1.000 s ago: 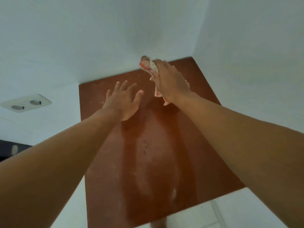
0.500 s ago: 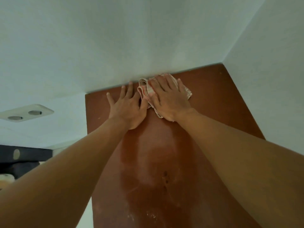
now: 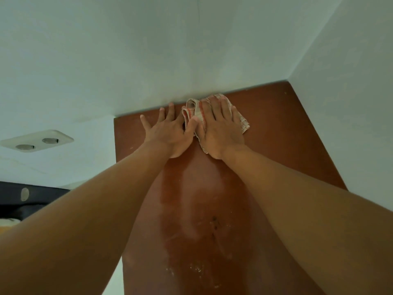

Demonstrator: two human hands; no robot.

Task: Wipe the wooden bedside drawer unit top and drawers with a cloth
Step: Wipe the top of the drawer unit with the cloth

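Viewpoint: looking down from the person's head along both bare forearms to a reddish-brown wooden top
Drawer unit top (image 3: 276, 133): set in a corner, white walls (image 3: 191, 50) along its far and right edges; pale dusty smears and specks on the near part
Cloth (image 3: 192, 107): pale with red checks, bunched, lying at the far edge of the top against the back wall
Right hand (image 3: 221, 130): flat, fingers straight and spread, pressing down on the cloth
Left hand (image 3: 168, 133): open, palm flat on the bare wood just left of the cloth, thumb touching the cloth's edge
Wall socket (image 3: 37, 141): white double plate on the left wall, well apart from the hands
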